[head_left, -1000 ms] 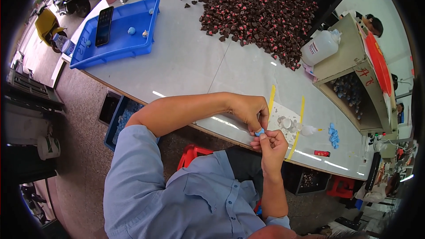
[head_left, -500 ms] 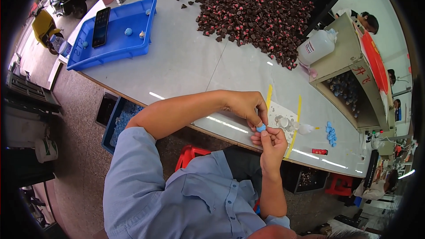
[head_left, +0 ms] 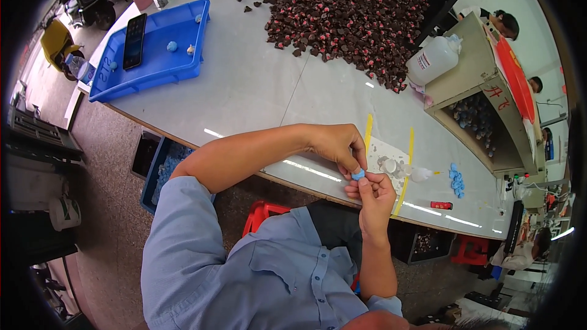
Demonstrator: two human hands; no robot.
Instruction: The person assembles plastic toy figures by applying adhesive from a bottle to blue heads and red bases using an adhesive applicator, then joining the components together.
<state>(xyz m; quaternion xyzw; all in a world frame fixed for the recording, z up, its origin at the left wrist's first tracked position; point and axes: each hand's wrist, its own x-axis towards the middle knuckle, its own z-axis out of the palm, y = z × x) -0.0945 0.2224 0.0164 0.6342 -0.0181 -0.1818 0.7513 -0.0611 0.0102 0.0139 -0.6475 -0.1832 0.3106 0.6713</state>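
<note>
Both of my hands meet at the table's front edge around a small light-blue piece (head_left: 358,175). My left hand (head_left: 338,148) reaches down from above with thumb and fingers pinched on it. From below, my right hand (head_left: 375,194) grips the same piece between thumb and curled fingers. The fingers cover much of it, so its exact shape is hidden. Just beyond my hands, a pale work patch (head_left: 382,151) lies between two yellow tape strips, with a small round white dish (head_left: 391,165) and a white squeeze bottle (head_left: 421,174) with a yellow tip.
Small blue pieces (head_left: 457,181) lie right, near a red lighter (head_left: 441,205). A big heap of dark and pink pieces (head_left: 342,18) spills from a black tray. A blue tray (head_left: 160,76) with a phone (head_left: 134,41) stands left. A white bottle (head_left: 435,60) stands beside a box (head_left: 471,79).
The view has shifted slightly, moving the table things a little leftward. My hands stay in the same pinch around the blue piece.
</note>
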